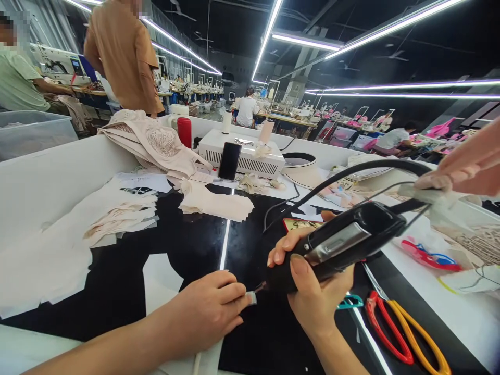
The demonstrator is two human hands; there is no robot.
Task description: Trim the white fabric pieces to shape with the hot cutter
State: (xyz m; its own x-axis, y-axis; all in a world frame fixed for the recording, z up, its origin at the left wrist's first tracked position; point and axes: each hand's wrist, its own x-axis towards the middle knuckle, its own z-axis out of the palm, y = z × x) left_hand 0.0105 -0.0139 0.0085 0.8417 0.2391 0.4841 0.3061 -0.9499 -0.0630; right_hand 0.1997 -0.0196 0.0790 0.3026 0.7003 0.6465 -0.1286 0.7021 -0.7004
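Note:
My right hand [312, 281] is wrapped around a black handheld power tool [339, 239] with a silver plate on its side and a cable at its rear. Its thin metal tip [261, 286] points left toward my left hand [214, 307]. The fingers of my left hand are pinched on a small pale piece [252, 298], close to the tip; whether the two touch I cannot tell. At the tool's rear end, another person's hand [464, 161] reaches in from the right, by the cable [371, 165] and some pale material.
Scissors [390, 323] with red and orange handles lie right of my right hand. Stacked pale fabric pieces [121, 219] lie on the left, another stack [216, 202] ahead. A phone [229, 160] leans against a white vented box [242, 151]. Co-workers sit and stand beyond.

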